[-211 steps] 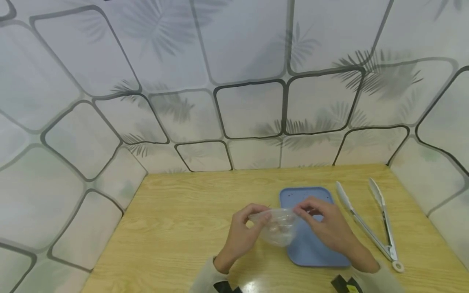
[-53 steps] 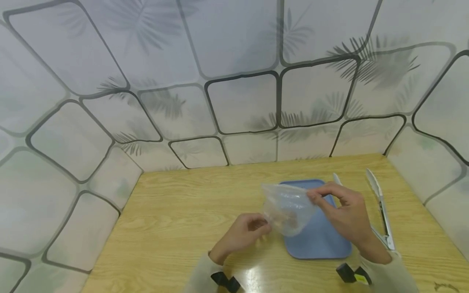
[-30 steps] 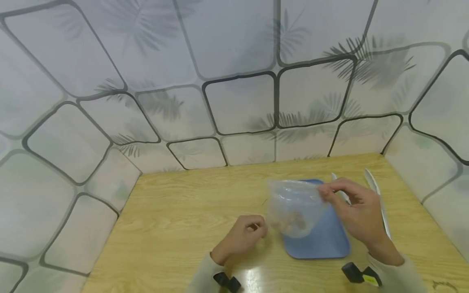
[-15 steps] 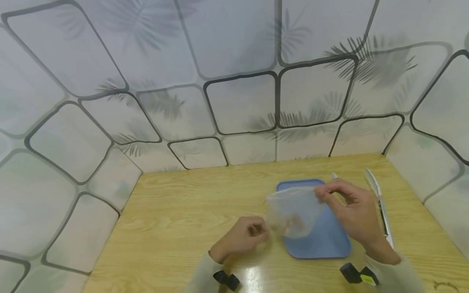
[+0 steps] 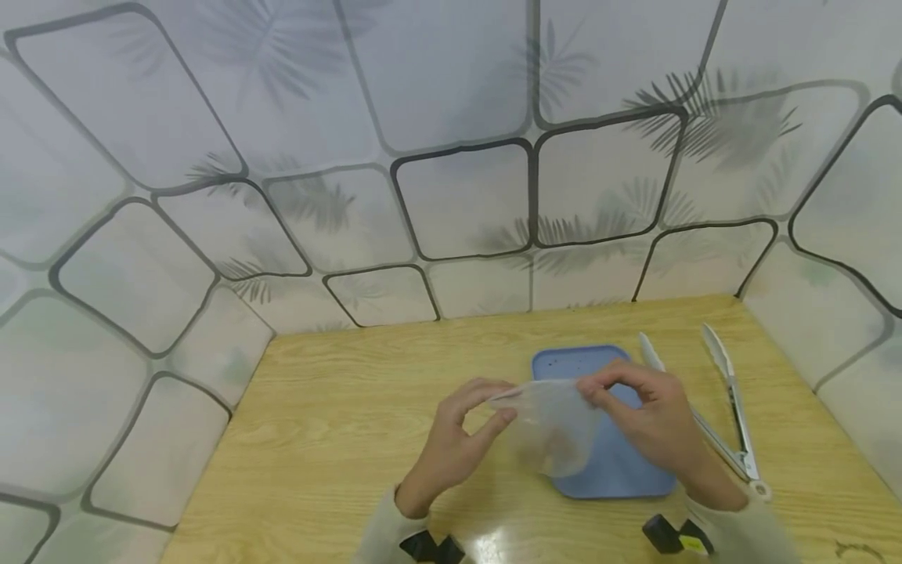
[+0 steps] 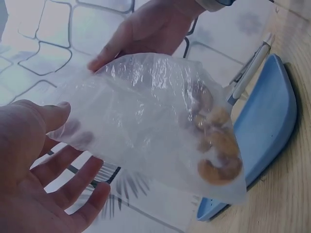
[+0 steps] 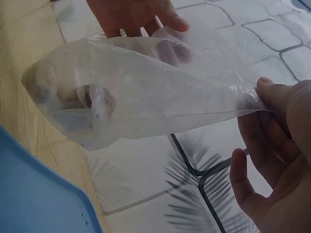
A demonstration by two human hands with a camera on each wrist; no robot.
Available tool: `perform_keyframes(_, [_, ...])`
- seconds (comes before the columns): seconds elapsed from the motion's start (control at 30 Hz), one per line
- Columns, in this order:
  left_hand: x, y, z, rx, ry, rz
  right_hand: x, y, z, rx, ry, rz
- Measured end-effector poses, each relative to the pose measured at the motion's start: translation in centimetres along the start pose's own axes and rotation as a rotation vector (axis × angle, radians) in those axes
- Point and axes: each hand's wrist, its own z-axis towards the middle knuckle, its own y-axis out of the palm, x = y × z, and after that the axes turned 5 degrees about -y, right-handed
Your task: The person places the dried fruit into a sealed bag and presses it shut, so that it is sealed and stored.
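A clear plastic bag (image 5: 557,435) hangs between my two hands, over the left part of the blue tray (image 5: 620,478). Curled orange-brown pieces (image 6: 221,158) lie at its bottom; their kind is hard to tell through the cloudy plastic. My right hand (image 5: 651,411) pinches the upper right edge of the bag between thumb and fingers. On the other side, my left hand (image 5: 454,439) has its thumb and fingertips about the bag's upper left corner. Some left fingertips (image 6: 83,138) show through the plastic, while the other fingers of that hand are spread.
Metal tongs (image 5: 736,415) with pale tips lie spread on the wooden table (image 5: 338,439), right of the tray and partly behind my right hand. Patterned walls (image 5: 468,204) enclose the table at the back and sides. Dark specks dot the tray's far end.
My left hand, below and left of the bag half a second ago, has risen to its upper left corner. My right hand has moved left and slightly down with the bag, uncovering more of the tongs.
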Motion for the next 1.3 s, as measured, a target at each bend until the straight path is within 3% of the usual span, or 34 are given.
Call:
perform_keyframes(0.2, [0.3,-0.5,0.0,-0.026,-0.016,-0.038,0.2,0.2,-0.3,-0.035,0.015,-0.012])
perform_keyframes(0.4, [0.2,-1.2,0.2,-0.039,0.041,-0.034,0.1,0.1,-0.2,-0.083,0.085,-0.144])
perform_keyframes(0.57, [0.3,-1.7,0.1,-0.055,0.036,-0.03,-0.3,0.1,0.0,-0.117,0.141,-0.203])
perform_keyframes(0.73, [0.7,-1.9,0.0,-0.062,0.01,-0.041,-0.2,0.2,0.0,-0.134,0.15,-0.217])
perform_keyframes(0.97, [0.9,-2.1,-0.1,-0.052,0.052,-0.063,0.1,0.3,-0.3,-0.18,0.147,-0.247])
perform_keyframes(1.07, [0.8,-2.1,-0.1,-0.026,0.062,-0.056,0.0,0.3,-0.4,-0.274,0.216,-0.237])
perform_keyframes(1.3, [0.9,-2.3,0.1,0.042,0.096,-0.053,0.1,-0.1,-1.0,-0.668,0.518,-0.106])
